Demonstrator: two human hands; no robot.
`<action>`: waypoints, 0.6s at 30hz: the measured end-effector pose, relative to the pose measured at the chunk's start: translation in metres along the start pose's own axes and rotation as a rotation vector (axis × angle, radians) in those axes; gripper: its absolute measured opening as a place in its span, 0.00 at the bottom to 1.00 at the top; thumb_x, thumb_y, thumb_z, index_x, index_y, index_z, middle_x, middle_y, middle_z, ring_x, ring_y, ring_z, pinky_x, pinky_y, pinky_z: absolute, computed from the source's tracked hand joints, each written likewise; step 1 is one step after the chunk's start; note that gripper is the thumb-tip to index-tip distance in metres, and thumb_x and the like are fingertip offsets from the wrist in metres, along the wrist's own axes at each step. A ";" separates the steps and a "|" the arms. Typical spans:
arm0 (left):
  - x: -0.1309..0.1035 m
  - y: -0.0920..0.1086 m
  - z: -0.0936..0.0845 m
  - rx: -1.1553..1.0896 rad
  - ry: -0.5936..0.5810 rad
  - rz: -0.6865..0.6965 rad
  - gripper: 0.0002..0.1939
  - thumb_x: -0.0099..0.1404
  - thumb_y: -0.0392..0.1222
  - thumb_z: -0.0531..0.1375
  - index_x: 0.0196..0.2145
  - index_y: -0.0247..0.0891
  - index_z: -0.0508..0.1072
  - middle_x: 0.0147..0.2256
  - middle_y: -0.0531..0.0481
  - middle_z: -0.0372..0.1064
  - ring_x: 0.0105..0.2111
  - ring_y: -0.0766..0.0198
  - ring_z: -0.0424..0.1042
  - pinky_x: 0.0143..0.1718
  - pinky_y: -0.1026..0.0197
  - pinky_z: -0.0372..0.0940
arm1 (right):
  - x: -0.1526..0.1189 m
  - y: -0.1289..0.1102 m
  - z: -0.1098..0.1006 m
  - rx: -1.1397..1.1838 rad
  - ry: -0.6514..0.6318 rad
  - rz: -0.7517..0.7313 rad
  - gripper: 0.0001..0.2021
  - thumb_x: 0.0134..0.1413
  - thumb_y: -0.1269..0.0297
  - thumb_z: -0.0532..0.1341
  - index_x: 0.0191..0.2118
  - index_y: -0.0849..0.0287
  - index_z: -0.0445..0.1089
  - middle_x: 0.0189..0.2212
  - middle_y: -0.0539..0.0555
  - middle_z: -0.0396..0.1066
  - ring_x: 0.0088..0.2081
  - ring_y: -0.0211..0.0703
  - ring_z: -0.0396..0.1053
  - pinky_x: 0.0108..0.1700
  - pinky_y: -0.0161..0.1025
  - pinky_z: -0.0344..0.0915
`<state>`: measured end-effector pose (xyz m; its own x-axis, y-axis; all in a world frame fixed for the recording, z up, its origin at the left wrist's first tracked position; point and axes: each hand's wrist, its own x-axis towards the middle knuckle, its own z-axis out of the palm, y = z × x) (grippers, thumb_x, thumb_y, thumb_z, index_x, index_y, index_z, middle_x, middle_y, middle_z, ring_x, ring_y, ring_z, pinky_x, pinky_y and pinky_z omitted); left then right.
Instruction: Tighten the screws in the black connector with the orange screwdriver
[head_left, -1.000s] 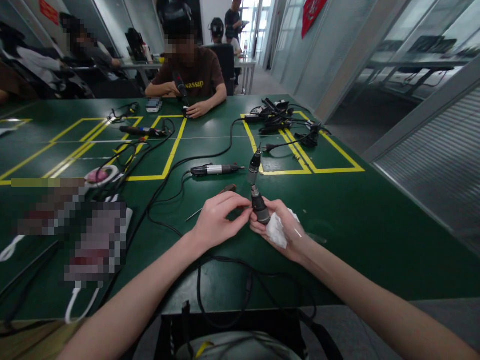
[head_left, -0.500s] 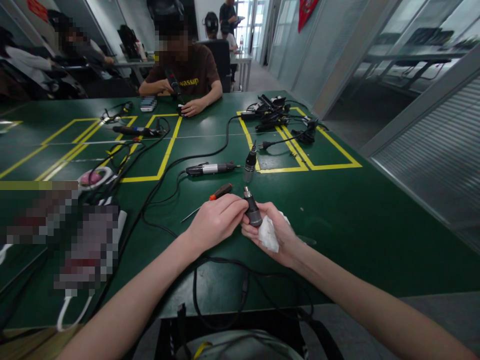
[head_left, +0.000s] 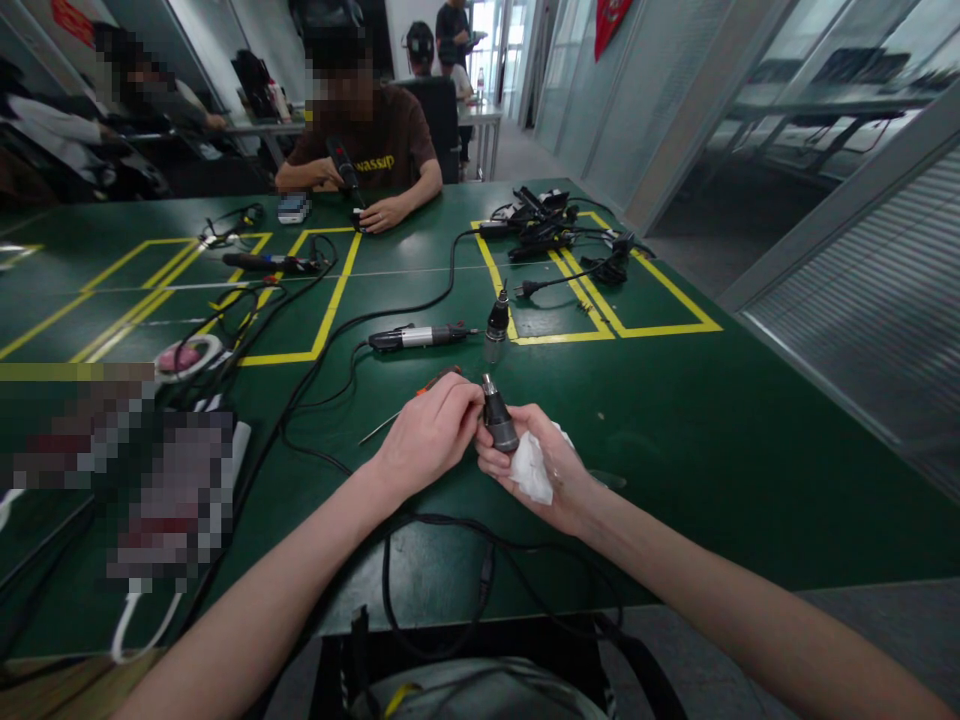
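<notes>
A dark cone-shaped part with a metal tip (head_left: 499,420) sits in my right hand (head_left: 551,465), which also holds a crumpled white tissue (head_left: 532,470) against the palm. The fingers of my left hand (head_left: 431,430) are pinched together at the left side of the part; whether something small is between them is hidden. Beyond my hands, a black pointed piece with a clear base (head_left: 496,325) stands upright on the table. An orange and black screwdriver (head_left: 381,428) lies partly behind my left hand.
A silver and black electric screwdriver (head_left: 420,338) lies further left with its cable. Tangled black cables and adapters (head_left: 540,220) lie at the back. Across the green table (head_left: 712,450), a person (head_left: 375,140) handles a tool. Blurred devices (head_left: 180,490) lie at the left.
My left hand has shifted slightly, now covering more of the orange screwdriver handle. The cone-shaped part is a little more tilted in my right hand.
</notes>
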<state>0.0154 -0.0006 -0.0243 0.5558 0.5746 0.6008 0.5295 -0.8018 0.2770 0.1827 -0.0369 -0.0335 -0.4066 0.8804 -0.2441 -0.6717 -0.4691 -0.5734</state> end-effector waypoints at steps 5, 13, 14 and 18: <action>0.001 -0.001 0.002 -0.368 -0.005 -0.279 0.05 0.73 0.37 0.52 0.37 0.39 0.64 0.35 0.49 0.68 0.33 0.65 0.71 0.36 0.62 0.67 | 0.001 -0.001 0.001 0.017 0.009 0.014 0.10 0.62 0.64 0.55 0.31 0.61 0.68 0.24 0.50 0.65 0.21 0.32 0.55 0.22 0.28 0.56; 0.013 -0.033 -0.034 -0.291 0.098 -0.504 0.06 0.68 0.42 0.57 0.35 0.38 0.69 0.31 0.52 0.70 0.30 0.65 0.69 0.35 0.63 0.65 | 0.005 -0.010 -0.009 -0.066 0.022 -0.062 0.10 0.60 0.61 0.58 0.29 0.59 0.64 0.25 0.49 0.65 0.22 0.33 0.56 0.23 0.29 0.55; 0.013 -0.039 -0.040 -0.240 0.093 -0.499 0.07 0.68 0.43 0.57 0.34 0.38 0.71 0.30 0.51 0.70 0.30 0.65 0.70 0.35 0.62 0.64 | 0.005 -0.011 -0.010 -0.083 0.036 -0.086 0.10 0.59 0.61 0.59 0.29 0.59 0.64 0.25 0.49 0.65 0.22 0.33 0.56 0.23 0.30 0.55; 0.011 -0.057 -0.054 -0.120 0.058 -0.520 0.12 0.67 0.48 0.58 0.34 0.36 0.74 0.29 0.50 0.73 0.31 0.62 0.70 0.33 0.62 0.63 | 0.007 -0.015 -0.015 -0.200 0.101 -0.179 0.10 0.55 0.58 0.63 0.32 0.56 0.63 0.26 0.48 0.68 0.23 0.35 0.59 0.26 0.32 0.56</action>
<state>-0.0433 0.0429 0.0066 0.2020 0.8936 0.4008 0.6463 -0.4291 0.6310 0.1989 -0.0230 -0.0382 -0.2220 0.9552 -0.1956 -0.5875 -0.2911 -0.7550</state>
